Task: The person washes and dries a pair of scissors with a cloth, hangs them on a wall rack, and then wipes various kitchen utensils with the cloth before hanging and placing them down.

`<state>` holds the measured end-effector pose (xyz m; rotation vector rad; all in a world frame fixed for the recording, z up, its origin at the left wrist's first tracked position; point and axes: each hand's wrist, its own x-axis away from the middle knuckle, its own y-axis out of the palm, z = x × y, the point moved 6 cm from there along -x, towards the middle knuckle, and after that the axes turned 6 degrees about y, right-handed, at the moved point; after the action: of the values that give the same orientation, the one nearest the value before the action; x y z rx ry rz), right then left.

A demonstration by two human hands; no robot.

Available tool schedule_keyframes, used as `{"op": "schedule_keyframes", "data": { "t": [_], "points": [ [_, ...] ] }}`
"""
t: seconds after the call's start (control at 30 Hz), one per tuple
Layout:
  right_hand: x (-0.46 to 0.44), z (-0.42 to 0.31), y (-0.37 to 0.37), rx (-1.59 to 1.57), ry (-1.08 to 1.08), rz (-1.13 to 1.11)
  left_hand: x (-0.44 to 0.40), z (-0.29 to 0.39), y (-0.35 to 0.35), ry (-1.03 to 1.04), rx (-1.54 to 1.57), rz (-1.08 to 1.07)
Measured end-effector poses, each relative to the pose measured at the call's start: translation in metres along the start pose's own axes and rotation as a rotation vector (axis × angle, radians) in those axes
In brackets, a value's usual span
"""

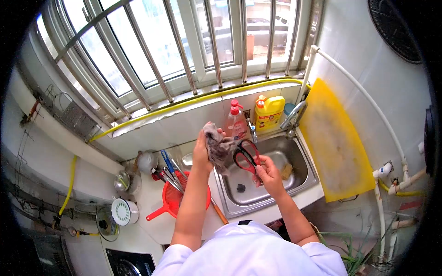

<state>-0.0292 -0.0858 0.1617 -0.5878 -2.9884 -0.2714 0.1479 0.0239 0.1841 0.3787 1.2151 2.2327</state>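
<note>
My left hand is closed around a crumpled greyish cloth, raised near the left rim of the steel sink. Over the basin, my right hand grips a pair of scissors with red and black handles. The handle loops point up and left towards the cloth, and the blades are mostly hidden by my fingers. A tan sponge-like piece lies in the basin behind my right hand. Near the basin's left side sits a small dark object, perhaps the drain piece.
Behind the sink stand a red-topped pump bottle, a yellow detergent jug and the faucet. Left of my arm, a red colander holds several utensils. A yellow board leans at the right wall; an enamel mug stands far left.
</note>
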Motion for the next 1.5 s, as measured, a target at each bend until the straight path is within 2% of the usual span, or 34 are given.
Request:
{"op": "schedule_keyframes", "data": {
  "t": [0.03,0.07,0.13,0.17,0.27,0.33,0.4,0.5,0.57,0.63,0.67,0.73,0.8,0.83,0.87,0.93,0.97,1.0,1.07,1.17,1.23,1.27,1.33,1.37,1.43,1.5],
  "points": [
    [-0.001,-0.013,0.008,-0.107,-0.047,0.002,0.005,-0.007,0.012,0.002,0.013,-0.103],
    [-0.003,-0.022,0.015,-0.213,-0.090,0.001,0.014,-0.021,0.020,-0.001,0.011,-0.115],
    [-0.016,-0.014,0.025,-0.196,-0.133,-0.039,0.040,-0.050,0.055,-0.249,0.126,-0.244],
    [-0.019,-0.014,0.028,-0.226,-0.107,-0.034,0.041,-0.049,0.059,-0.248,0.128,-0.249],
    [-0.023,-0.017,0.036,-0.276,-0.046,-0.051,0.042,-0.041,0.066,-0.151,0.192,-0.236],
    [-0.024,-0.025,0.038,-0.236,-0.129,-0.041,0.043,-0.036,0.061,-0.080,0.132,-0.123],
    [-0.027,-0.025,0.040,-0.255,-0.170,0.007,0.048,-0.037,0.057,-0.099,0.170,-0.188],
    [-0.027,-0.022,0.036,-0.263,-0.218,0.074,0.054,-0.041,0.050,-0.061,0.038,-0.113],
    [-0.031,-0.018,0.035,-0.251,-0.226,0.096,0.057,-0.041,0.038,0.042,-0.088,0.010],
    [-0.032,-0.030,0.022,-0.157,-0.415,0.371,0.056,-0.042,0.037,0.089,-0.008,0.069],
    [-0.032,-0.033,0.018,-0.156,-0.422,0.372,0.054,-0.040,0.034,0.140,0.071,0.128],
    [-0.021,-0.051,0.013,-0.022,-0.285,0.431,0.052,-0.035,0.033,0.182,0.068,0.109],
    [-0.020,-0.054,0.017,0.068,-0.278,0.511,0.049,-0.032,0.048,0.224,0.053,-0.055],
    [-0.018,-0.057,0.023,0.343,-0.437,0.562,0.053,-0.033,0.063,0.241,-0.093,-0.036],
    [-0.012,-0.059,0.035,0.621,-0.590,0.602,0.050,-0.033,0.062,0.452,-0.551,-0.035],
    [-0.003,-0.063,0.046,0.551,-0.550,0.513,0.053,-0.028,0.073,0.834,-1.376,0.104],
    [-0.005,-0.060,0.044,0.515,-0.511,0.493,0.049,-0.029,0.069,0.842,-1.374,0.105],
    [-0.007,-0.056,0.042,0.478,-0.467,0.474,0.043,-0.033,0.062,0.721,-1.175,0.028],
    [-0.006,-0.052,0.039,0.428,-0.480,0.456,0.040,-0.041,0.051,0.596,-0.975,-0.045],
    [-0.005,-0.046,0.035,0.394,-0.464,0.392,0.048,-0.030,0.058,0.580,-1.081,-0.009],
    [-0.002,-0.052,0.045,0.484,-0.571,0.280,0.042,-0.033,0.047,0.278,-0.934,0.006],
    [0.001,-0.055,0.045,0.483,-0.567,0.279,0.040,-0.034,0.040,0.275,-0.935,0.009],
    [0.007,-0.066,0.053,0.716,-0.508,0.165,0.030,-0.053,0.020,0.077,-0.476,0.004],
    [0.011,-0.074,0.052,0.715,-0.510,0.167,0.029,-0.057,0.016,0.159,-0.389,0.062],
    [0.011,-0.075,0.052,1.005,-0.361,0.075,0.033,-0.056,0.016,0.119,-0.350,0.116],
    [0.013,-0.078,0.045,1.020,-0.399,0.068,0.036,-0.054,0.007,0.090,-0.320,0.204]
  ]
}}
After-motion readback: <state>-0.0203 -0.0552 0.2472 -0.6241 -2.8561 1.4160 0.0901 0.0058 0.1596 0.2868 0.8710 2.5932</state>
